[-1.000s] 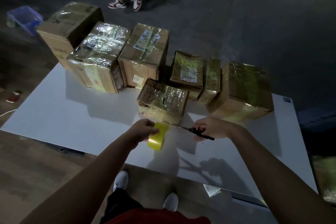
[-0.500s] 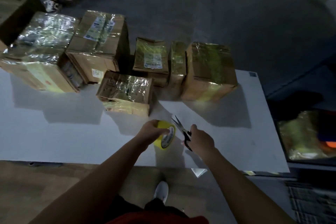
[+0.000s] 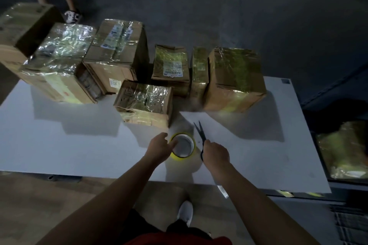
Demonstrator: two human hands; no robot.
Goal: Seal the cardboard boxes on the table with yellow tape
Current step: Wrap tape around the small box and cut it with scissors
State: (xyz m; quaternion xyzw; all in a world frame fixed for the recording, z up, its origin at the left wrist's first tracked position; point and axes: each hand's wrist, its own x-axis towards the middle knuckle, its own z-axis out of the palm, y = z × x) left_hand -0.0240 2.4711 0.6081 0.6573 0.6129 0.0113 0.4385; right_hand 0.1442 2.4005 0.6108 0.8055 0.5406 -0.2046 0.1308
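Note:
A yellow tape roll (image 3: 184, 156) lies flat on the white table (image 3: 59, 145), just in front of a small taped cardboard box (image 3: 144, 103). My left hand (image 3: 159, 148) holds the roll at its left rim, fingers reaching into its core. My right hand (image 3: 216, 155) grips black scissors (image 3: 201, 135), blades slightly parted and pointing away from me, right of the roll. Several more cardboard boxes wrapped in shiny tape stand along the table's far edge, among them a cube-shaped one (image 3: 235, 79) at the right and a big one (image 3: 57, 63) at the left.
Another person's legs and sneaker (image 3: 72, 16) stand on the dark floor beyond the boxes. A taped package (image 3: 342, 149) sits in a bin right of the table. My own shoe (image 3: 186, 213) shows below the table's near edge.
The tape roll went from held upright above the table to lying flat on it. My right hand turned the scissors so the blades point away. The view swung to the right.

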